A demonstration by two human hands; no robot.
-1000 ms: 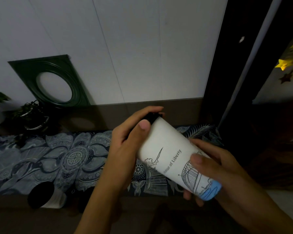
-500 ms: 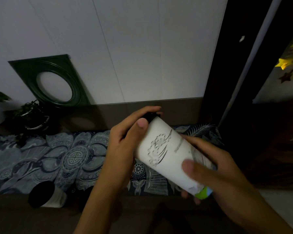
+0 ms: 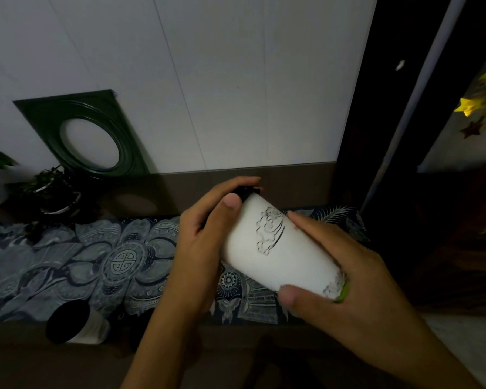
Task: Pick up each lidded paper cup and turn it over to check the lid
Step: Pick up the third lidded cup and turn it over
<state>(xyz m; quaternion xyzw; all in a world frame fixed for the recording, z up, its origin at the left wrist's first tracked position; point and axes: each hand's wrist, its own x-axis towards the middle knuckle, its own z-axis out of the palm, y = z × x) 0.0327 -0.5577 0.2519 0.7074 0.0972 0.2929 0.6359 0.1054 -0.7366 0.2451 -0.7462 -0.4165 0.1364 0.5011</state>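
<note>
White panelled wall (image 3: 236, 80) fills the upper frame, dark brown skirting band (image 3: 292, 181) along its base. Dark doorway or frame (image 3: 376, 108) at right with a pale slanted pole (image 3: 410, 108). Long blue-grey patterned cloth with flower and medallion print (image 3: 96, 262) covers the table (image 3: 236, 349), running along the wall-side edge from the left end to the right end; bare dark front edge nearest the camera. Dark green square frame with round opening (image 3: 76, 136) leans on the wall at the left rear of the table. Potted plants in white pots (image 3: 51, 192) at the far left rear corner, dim, detail hard to read. Yellow star decorations (image 3: 483, 108) at the right border.

Tall white paper cup with black line drawing and green band at its base (image 3: 278, 248) is held in the air over the right half of the table, tilted, black lid (image 3: 244, 190) end pointing away and up toward the wall, base end toward the camera. Left hand (image 3: 205, 240) wraps the lid end, thumb on the cup wall, fingers curled over the lid. Right hand (image 3: 340, 276) clasps the base end, thumb underneath, fingers over the top. Both grips closed firmly on the cup.

Second white paper cup with black lid (image 3: 73, 322) lies on its side at the front left edge of the table, lid facing the camera, well apart from the hands.
</note>
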